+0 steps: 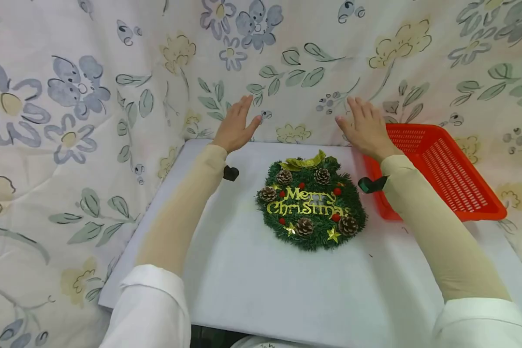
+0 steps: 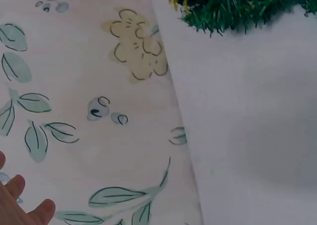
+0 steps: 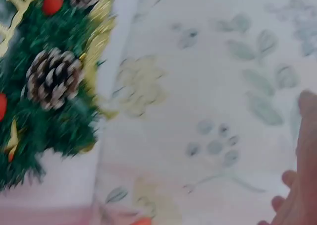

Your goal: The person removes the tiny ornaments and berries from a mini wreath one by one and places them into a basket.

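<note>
A green Christmas wreath (image 1: 311, 237) lies on the white table, with pine cones, red berries, gold stars, a gold bow and gold "Merry Christmas" lettering. Beyond its far left side, my left hand (image 1: 236, 126) is raised with fingers extended and holds nothing. My right hand (image 1: 366, 126) is lifted likewise past the wreath's far right side, near the basket, its fingers straight and nothing in them. In the left wrist view, part of the left hand (image 2: 22, 205) shows at the lower left corner. The right wrist view catches the right hand (image 3: 302, 175) at its right edge.
A red plastic basket (image 1: 452, 174) with slotted walls stands at the table's right side. Floral cloth (image 1: 282, 87) hangs behind and to the left of the white table (image 1: 261, 290). Small dark specks lie on the tabletop right of the wreath.
</note>
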`<state>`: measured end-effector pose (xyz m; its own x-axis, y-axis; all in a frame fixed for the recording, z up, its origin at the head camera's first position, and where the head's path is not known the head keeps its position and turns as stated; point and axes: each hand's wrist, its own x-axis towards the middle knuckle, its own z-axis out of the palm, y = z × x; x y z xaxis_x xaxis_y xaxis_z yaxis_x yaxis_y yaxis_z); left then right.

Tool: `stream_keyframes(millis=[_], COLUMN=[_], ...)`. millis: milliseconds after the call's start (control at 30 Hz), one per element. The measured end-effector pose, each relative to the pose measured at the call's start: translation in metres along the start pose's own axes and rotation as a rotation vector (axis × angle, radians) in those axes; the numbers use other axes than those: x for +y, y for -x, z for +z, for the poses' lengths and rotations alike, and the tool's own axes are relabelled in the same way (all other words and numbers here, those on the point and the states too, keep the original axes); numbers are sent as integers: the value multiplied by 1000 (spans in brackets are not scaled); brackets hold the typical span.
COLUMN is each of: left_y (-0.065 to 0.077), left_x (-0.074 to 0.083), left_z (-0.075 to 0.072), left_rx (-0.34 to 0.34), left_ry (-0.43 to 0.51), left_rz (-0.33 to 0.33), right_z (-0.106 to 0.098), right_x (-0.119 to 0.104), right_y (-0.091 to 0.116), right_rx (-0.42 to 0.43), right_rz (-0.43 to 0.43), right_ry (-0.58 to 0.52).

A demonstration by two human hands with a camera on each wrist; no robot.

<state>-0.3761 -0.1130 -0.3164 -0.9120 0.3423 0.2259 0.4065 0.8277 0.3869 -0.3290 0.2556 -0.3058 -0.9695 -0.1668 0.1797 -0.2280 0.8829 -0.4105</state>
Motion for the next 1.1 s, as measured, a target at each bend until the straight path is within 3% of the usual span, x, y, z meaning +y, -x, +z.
stream_keyframes(millis=[67, 233, 400, 567, 733, 933, 1100], left_y=[5, 18, 35, 57, 79, 94, 106], left_x=[0, -8, -11, -16, -24, -25, -32], left_z=[0, 9, 23, 42, 64, 86, 102], left_rx=[22, 35, -16, -40, -77, -46, -66], left_ry=[89, 176, 308, 405, 522, 660, 718], left_rz=[15, 76, 70, 35, 24, 50, 15], right_z=[-4, -13, -14, -2, 13, 25, 37], right_x=[-5, -19, -35, -44, -49, -56, -58], right_y=[4, 15, 30, 42, 56, 65, 76], right_rx=[48, 108, 51, -13, -74, -102, -121], right_rz=[-31, -92, -141, -190, -184, -217, -286], right_ry=[-59, -224, -357, -355, -361, -362, -353])
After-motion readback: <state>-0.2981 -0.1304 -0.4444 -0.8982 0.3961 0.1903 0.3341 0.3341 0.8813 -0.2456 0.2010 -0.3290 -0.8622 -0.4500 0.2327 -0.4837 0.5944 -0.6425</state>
